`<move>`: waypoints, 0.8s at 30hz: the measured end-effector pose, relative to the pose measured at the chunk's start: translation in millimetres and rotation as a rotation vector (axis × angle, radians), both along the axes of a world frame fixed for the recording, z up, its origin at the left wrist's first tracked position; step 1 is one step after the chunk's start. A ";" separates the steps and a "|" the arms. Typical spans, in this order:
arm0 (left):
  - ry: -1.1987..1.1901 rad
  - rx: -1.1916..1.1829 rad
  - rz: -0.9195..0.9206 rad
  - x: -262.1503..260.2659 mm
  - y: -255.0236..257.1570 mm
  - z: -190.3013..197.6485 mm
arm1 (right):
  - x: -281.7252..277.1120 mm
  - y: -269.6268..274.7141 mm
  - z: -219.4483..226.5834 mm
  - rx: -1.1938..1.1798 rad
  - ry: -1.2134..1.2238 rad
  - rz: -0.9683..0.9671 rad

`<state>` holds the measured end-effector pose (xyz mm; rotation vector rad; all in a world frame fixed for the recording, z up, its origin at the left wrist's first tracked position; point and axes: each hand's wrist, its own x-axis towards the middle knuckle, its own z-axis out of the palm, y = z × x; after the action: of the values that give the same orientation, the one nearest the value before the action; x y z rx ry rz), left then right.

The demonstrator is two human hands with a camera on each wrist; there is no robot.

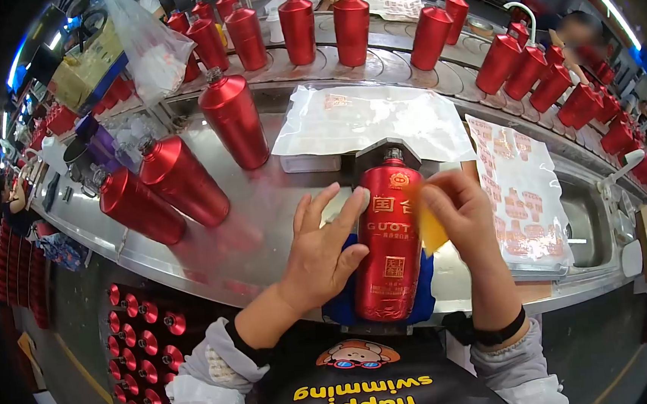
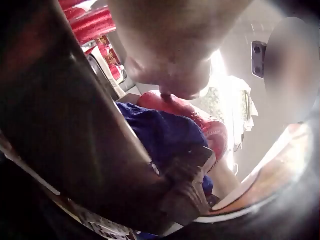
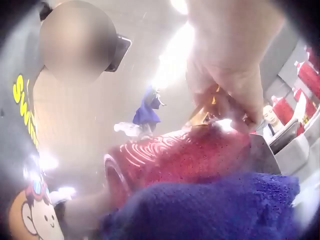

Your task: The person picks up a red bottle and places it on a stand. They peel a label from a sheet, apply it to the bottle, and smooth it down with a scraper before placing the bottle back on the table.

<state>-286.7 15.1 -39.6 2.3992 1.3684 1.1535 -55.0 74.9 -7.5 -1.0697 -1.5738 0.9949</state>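
A red bottle (image 1: 391, 242) with gold lettering lies on a blue cloth (image 1: 340, 303), its neck against a dark angled rest (image 1: 411, 152) and its base toward the person. My left hand (image 1: 317, 242) has its fingers stretched out, the fingertips at the bottle's upper left side. On the other side, my right hand (image 1: 461, 210) pinches a flat yellow piece (image 1: 433, 227) against the bottle's right side, partly covering the lettering. In the right wrist view the same fingers (image 3: 245, 107) bend down over the red surface. The cloth (image 2: 160, 125) lies under the bottle in the left wrist view.
Three red bottles (image 1: 235, 121) stand on the metal table at left. Behind runs a conveyor (image 1: 275, 65) carrying several more. White label sheets (image 1: 371, 126) lie beyond the rest, and another printed sheet (image 1: 520, 194) lies at right beside a sink (image 1: 587, 215). Capped bottles (image 1: 146, 341) fill the lower left.
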 end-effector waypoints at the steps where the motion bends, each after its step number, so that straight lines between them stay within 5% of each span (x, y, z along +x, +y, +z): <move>1: 0.039 0.017 0.009 -1.1 6.7 2.9 | 0.6 5.1 2.7 0.067 -0.060 -0.059; 2: -0.038 -0.021 -0.004 -0.5 13.0 3.2 | 2.7 6.5 8.5 0.066 -0.058 -0.092; 5: -0.381 -0.319 -0.073 -0.4 37.7 -3.6 | -5.4 -1.3 29.5 -0.018 -0.094 0.303; 8: -0.883 -0.864 -0.180 0.4 71.1 -3.7 | -8.1 18.1 35.0 0.321 -0.411 -0.079; 10: -1.145 -1.110 -0.228 5.5 81.5 2.1 | -6.4 20.9 41.3 0.271 -0.342 -0.022; 14: -1.118 -0.859 -0.241 18.0 49.8 -15.2 | 0.7 7.1 42.5 -0.043 -0.127 0.119; 17: -1.215 -0.995 -0.443 12.3 32.8 -22.5 | 9.4 4.6 26.8 -0.202 -0.038 0.119; 20: -1.028 -0.908 -0.386 17.2 19.8 -1.4 | 3.2 6.2 18.4 0.066 -0.158 -0.117; 24: -0.705 -0.685 -0.173 27.9 14.4 3.2 | 4.6 11.5 15.6 0.679 -0.702 -0.010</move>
<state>-258.8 29.5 -36.4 1.4070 1.0463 1.0858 -50.4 86.4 8.1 -0.9633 -2.2306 -0.0008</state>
